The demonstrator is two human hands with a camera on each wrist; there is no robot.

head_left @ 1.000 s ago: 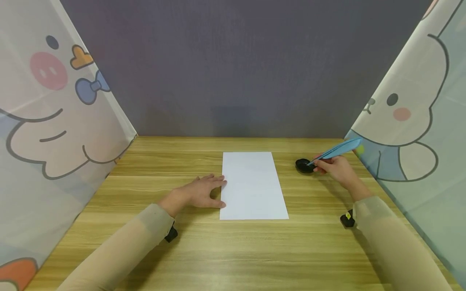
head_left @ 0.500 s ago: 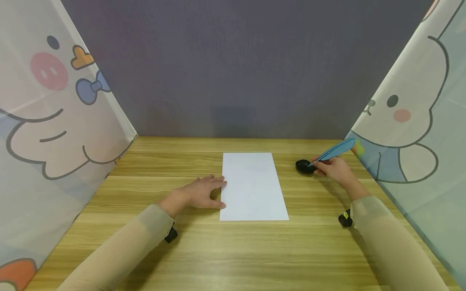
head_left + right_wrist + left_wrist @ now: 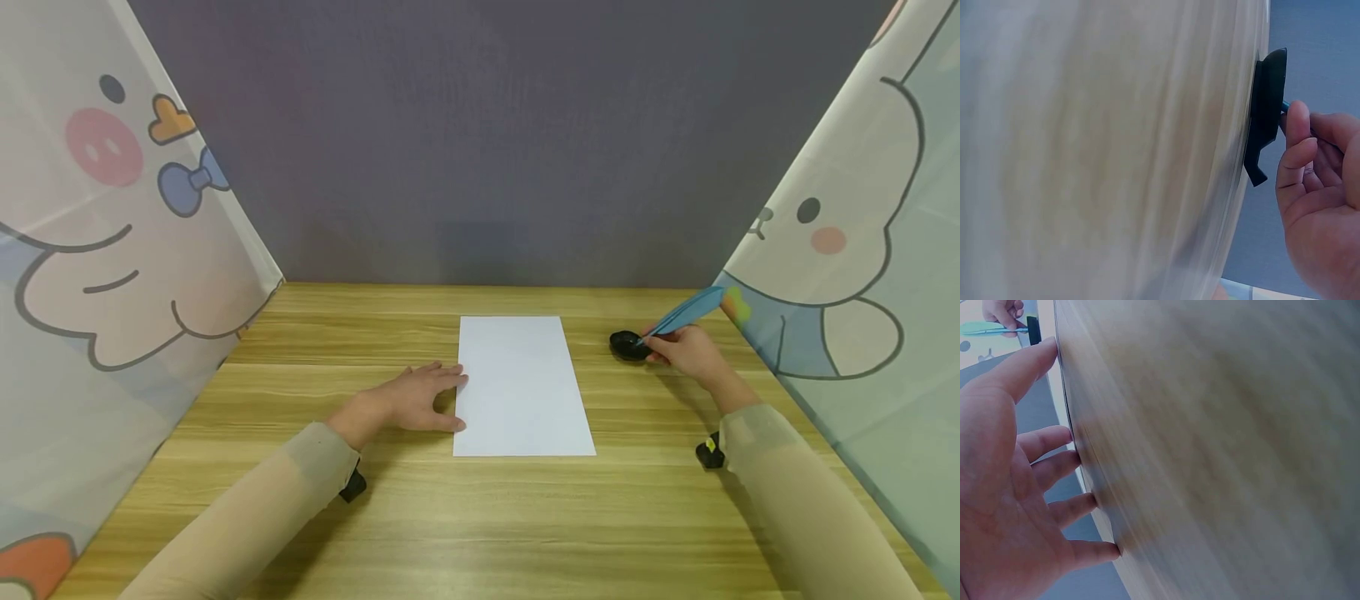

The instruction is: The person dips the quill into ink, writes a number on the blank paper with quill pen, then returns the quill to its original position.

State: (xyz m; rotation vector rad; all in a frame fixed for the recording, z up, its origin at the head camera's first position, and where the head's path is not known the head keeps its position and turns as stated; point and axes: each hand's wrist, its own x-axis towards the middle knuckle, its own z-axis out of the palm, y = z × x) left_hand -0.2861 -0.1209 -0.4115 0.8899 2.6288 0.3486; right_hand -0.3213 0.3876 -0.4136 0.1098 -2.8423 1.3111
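Note:
A white sheet of paper [image 3: 523, 387] lies flat on the wooden table. My left hand [image 3: 416, 400] rests at its left edge, fingers spread and straight; in the left wrist view the fingertips [image 3: 1110, 550] touch down along that edge. To the right of the paper sits a small black dish [image 3: 625, 345]. My right hand [image 3: 692, 354] pinches a blue feather quill pen [image 3: 688, 310] low on its shaft, tip over or in the dish and feather slanting up to the right. From the side, the dish [image 3: 1269, 100] hides the tip in the right wrist view.
The wooden table [image 3: 495, 525] ends at a dark grey back panel [image 3: 480, 142]. Cartoon-printed cloths stand on the left [image 3: 150, 275] and right [image 3: 840, 275] sides, the right one close behind the feather. A black wrist camera [image 3: 708, 452] sits under the right sleeve.
The feather has swung left, and my right hand has shifted slightly left with it, the tip staying at the dish. My left hand and the paper have kept their places.

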